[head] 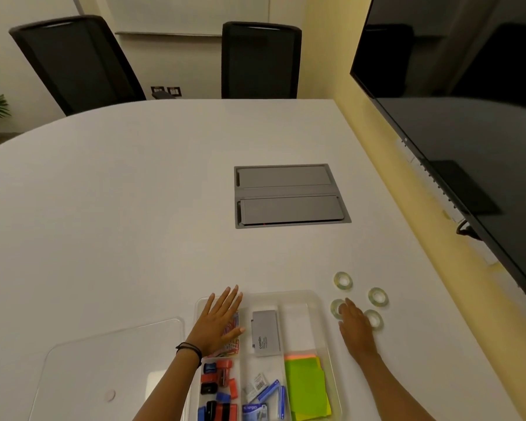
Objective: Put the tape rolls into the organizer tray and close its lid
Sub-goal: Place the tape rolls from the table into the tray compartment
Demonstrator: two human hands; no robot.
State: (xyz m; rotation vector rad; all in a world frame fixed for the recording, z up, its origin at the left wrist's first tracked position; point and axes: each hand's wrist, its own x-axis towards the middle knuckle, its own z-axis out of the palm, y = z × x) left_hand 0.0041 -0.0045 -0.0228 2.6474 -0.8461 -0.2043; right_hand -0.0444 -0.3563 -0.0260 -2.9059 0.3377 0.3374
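Several clear tape rolls lie flat on the white table right of the organizer tray (318, 302): one at the back (343, 281), one at the right (378, 296), one near (374, 319), and one (336, 308) partly under my fingers. My right hand (356, 328) rests over this group, fingertips on the left roll; whether it grips the roll is hidden. My left hand (217, 322) lies flat and open on the tray's back-left compartment. The clear lid (104, 369) lies on the table left of the tray. The tray's back-right compartment (296, 325) holds nothing.
The tray holds coloured paper clips, a grey Camlin box (265, 332), sharpeners and erasers (217, 387), staple boxes (261, 396) and green sticky notes (305, 387). A grey cable hatch (289, 196) sits mid-table. Two black chairs stand behind; a dark screen (468, 117) hangs at right.
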